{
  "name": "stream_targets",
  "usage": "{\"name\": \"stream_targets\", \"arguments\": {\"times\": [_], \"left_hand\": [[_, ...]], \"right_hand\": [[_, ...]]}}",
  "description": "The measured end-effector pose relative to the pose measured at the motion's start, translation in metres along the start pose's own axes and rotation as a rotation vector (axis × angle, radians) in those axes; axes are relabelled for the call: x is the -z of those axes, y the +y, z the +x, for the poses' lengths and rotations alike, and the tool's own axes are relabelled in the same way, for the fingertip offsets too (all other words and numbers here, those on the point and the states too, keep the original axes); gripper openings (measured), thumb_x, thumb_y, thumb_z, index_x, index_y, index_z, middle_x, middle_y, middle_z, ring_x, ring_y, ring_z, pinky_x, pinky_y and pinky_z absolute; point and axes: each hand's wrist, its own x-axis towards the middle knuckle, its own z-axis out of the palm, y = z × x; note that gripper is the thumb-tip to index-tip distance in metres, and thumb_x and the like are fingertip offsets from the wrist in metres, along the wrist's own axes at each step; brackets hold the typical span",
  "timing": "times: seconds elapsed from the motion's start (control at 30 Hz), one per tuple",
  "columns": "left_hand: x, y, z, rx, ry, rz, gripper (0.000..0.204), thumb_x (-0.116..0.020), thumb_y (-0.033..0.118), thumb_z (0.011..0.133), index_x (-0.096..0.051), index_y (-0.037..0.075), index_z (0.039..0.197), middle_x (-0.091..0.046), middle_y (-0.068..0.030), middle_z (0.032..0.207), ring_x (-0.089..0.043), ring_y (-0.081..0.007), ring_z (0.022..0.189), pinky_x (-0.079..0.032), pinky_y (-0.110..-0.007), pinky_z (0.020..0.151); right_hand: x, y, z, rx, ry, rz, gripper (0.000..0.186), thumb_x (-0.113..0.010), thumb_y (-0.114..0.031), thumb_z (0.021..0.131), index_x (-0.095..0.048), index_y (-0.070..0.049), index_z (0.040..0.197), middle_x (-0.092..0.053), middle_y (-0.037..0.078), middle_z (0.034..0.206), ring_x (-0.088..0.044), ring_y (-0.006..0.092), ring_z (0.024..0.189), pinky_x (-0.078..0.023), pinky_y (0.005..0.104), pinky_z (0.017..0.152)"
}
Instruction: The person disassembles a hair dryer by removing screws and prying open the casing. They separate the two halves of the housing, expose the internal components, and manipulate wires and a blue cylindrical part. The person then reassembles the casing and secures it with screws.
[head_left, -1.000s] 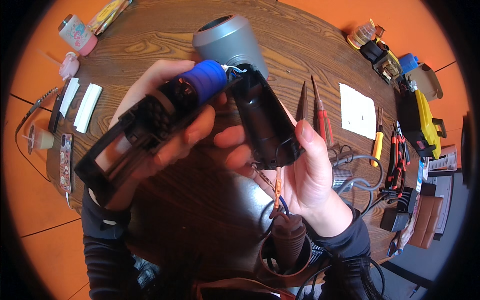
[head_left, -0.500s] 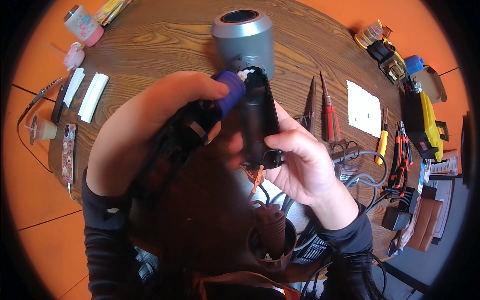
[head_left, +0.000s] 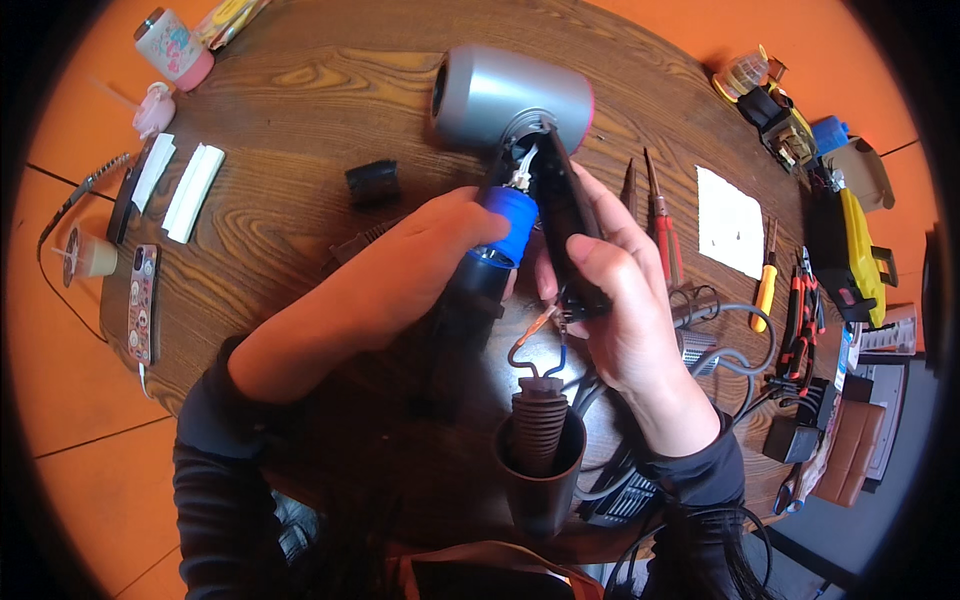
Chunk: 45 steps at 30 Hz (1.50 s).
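An opened hair dryer with a silver-grey head (head_left: 510, 95) is between my hands, its handle toward me. My left hand (head_left: 435, 245) is closed on a blue cylinder (head_left: 518, 222), thumb on top; a dark part extends below it. White wires (head_left: 526, 165) run from the cylinder up toward the head. With my right hand (head_left: 625, 300) I grip the black handle shell (head_left: 572, 205) along its right side. Orange-brown and blue wires (head_left: 520, 348) lead from the shell's lower end to a ribbed cable sleeve (head_left: 540, 435), which stands in a dark tube (head_left: 543, 505).
A black curved piece (head_left: 373, 183) lies left of the dryer. Red-handled screwdrivers (head_left: 668, 240), a white sheet (head_left: 728, 220), a yellow screwdriver (head_left: 765, 290) and pliers (head_left: 800, 330) are to the right. A phone (head_left: 141, 305) and a drink cup (head_left: 92, 252) stand at the left edge.
The dryer's head has turned from upright to lying sideways. My left hand has moved right with the blue cylinder, which now lines up beside the shell. The black curved piece has come into view.
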Motion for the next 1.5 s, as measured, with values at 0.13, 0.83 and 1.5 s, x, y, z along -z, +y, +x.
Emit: {"name": "stream_targets", "arguments": {"times": [0.13, 0.83, 1.5], "left_hand": [[0.007, 0.000, -0.004, 0.135, -0.030, -0.262, 0.035, -0.047, 0.038, 0.085, -0.055, 0.003, 0.085, -0.058, -0.0060, 0.068, -0.055, -0.0142, 0.054, -0.046, -0.026, 0.051], [0.012, 0.019, -0.013, -0.109, -0.073, -0.224, 0.040, -0.036, 0.042, 0.094, -0.047, 0.011, 0.117, -0.053, -0.0219, 0.088, -0.052, -0.0156, 0.043, -0.041, -0.018, 0.037], [0.001, 0.010, -0.007, -0.169, -0.070, -0.228, 0.028, -0.053, 0.026, 0.087, -0.052, 0.000, 0.098, -0.061, -0.0079, 0.084, -0.057, -0.0140, 0.076, -0.046, -0.025, 0.073]], "right_hand": [[0.002, 0.000, 0.001, 0.004, -0.005, 0.066, 0.061, -0.047, -0.031, 0.083, -0.033, 0.002, 0.133, -0.054, 0.009, 0.070, -0.048, 0.0111, 0.054, -0.036, 0.0189, 0.045], [0.009, -0.009, 0.001, -0.245, -0.263, 0.911, 0.065, -0.035, -0.043, 0.094, -0.029, 0.011, 0.129, -0.054, 0.033, 0.101, -0.065, 0.0290, 0.075, -0.050, 0.0210, 0.042], [0.013, 0.002, 0.007, -0.189, -0.312, 0.698, 0.050, -0.045, -0.025, 0.093, -0.024, -0.003, 0.133, -0.059, 0.021, 0.095, -0.063, 0.0265, 0.077, -0.053, 0.0302, 0.070]]}}
